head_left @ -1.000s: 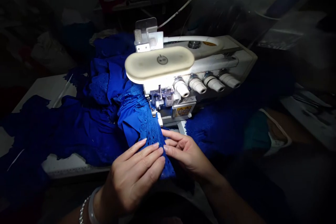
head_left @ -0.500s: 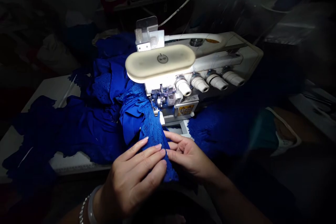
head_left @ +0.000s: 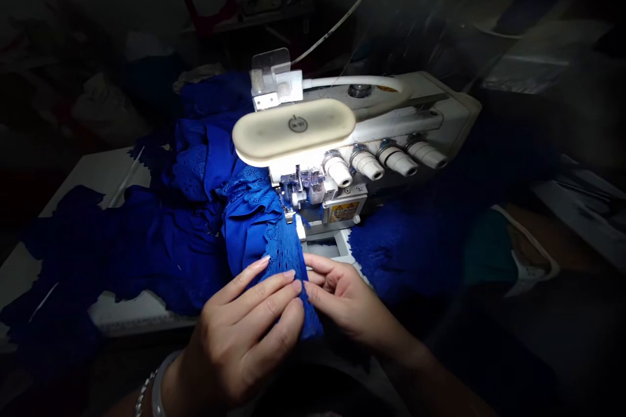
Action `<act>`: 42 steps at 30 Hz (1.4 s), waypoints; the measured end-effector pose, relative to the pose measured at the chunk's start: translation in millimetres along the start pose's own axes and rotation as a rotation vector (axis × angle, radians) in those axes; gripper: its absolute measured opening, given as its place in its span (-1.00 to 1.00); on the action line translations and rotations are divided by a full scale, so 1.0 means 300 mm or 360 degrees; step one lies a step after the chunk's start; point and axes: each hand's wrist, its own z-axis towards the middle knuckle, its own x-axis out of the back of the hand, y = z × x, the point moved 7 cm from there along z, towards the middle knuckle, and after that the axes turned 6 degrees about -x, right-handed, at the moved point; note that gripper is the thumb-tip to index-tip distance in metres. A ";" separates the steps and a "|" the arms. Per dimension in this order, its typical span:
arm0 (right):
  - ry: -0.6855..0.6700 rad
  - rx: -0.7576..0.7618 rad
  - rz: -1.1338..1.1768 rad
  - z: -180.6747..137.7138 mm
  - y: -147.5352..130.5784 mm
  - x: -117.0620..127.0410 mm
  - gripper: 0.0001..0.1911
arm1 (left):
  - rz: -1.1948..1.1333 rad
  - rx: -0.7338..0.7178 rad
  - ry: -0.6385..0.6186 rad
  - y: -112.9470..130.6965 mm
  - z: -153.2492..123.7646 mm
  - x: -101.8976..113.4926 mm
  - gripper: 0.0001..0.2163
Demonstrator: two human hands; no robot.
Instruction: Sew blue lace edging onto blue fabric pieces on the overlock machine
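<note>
White worktop [head_left: 88,189] sits by an overlock machine [head_left: 405,120]; left hand [head_left: 239,332] and right hand [head_left: 342,293] both pinch blue lace [head_left: 288,267] tight.

The bare left hand [head_left: 239,332] is held back-upward, its fingers extended and slanted up to the right. The bare right hand [head_left: 345,296] is turned inward toward it, its fingers loosely curled, just beside the left.

Right hand [head_left: 345,296]: I slid it a bit down the blue lace [head_left: 287,267].
Sewing machine [head_left: 405,117]: it sits a bit lower in my view.
</note>
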 end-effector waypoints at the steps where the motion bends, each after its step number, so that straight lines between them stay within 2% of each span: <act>1: 0.0015 0.0016 0.0000 0.005 -0.006 0.002 -0.60 | 0.0007 -0.0001 -0.0010 0.000 0.001 0.001 -0.75; 7: 0.0105 0.0076 -0.0004 0.034 -0.021 0.006 -0.64 | 0.0022 0.0007 -0.0013 -0.020 0.002 -0.010 -0.76; 11: 0.0112 0.0001 0.0018 0.044 0.014 0.015 -0.58 | -0.0018 0.0125 -0.0011 -0.090 -0.014 -0.036 -0.75; 14: -0.0098 -0.0053 -0.0105 0.025 0.036 -0.002 -0.65 | -0.0185 0.0267 0.0019 -0.169 -0.024 -0.033 -0.77; 17: -0.0399 0.0032 -0.0537 -0.016 0.040 -0.037 -0.79 | -0.0376 0.0455 0.0076 -0.246 -0.024 -0.015 -0.74; 19: -0.0462 -0.0017 -0.0612 -0.032 0.060 -0.040 -0.78 | -0.0438 0.0551 0.0073 -0.279 -0.020 -0.010 -0.74; 20: -0.0412 -0.0072 -0.0566 -0.031 0.074 -0.031 -0.75 | -0.0450 0.0568 0.0059 -0.287 -0.018 -0.010 -0.74; 22: -0.0170 -0.0124 -0.0445 -0.021 0.098 0.005 -0.72 | -0.0453 0.0569 0.0021 -0.295 -0.014 -0.015 -0.74; 26: 0.0394 0.0167 -0.0521 -0.028 0.107 0.075 -0.75 | -0.0408 0.0533 0.0015 -0.297 -0.014 -0.021 -0.74; 30: 0.0679 0.0322 -0.0709 -0.088 0.127 0.095 -0.78 | -0.0310 0.0374 0.0068 -0.228 -0.019 -0.017 -0.77; 35: 0.0596 0.0228 -0.0479 -0.148 0.171 0.069 -0.75 | -0.0110 0.0148 0.0044 -0.005 -0.068 -0.065 -0.76; 38: 0.0656 0.0256 -0.0422 -0.180 0.181 0.064 -0.72 | -0.0127 0.0186 0.0099 0.085 -0.110 -0.097 -0.81; 42: 0.0737 0.0261 -0.0510 -0.219 0.198 0.058 -0.64 | -0.0180 0.0380 0.0218 0.108 -0.137 -0.104 -0.81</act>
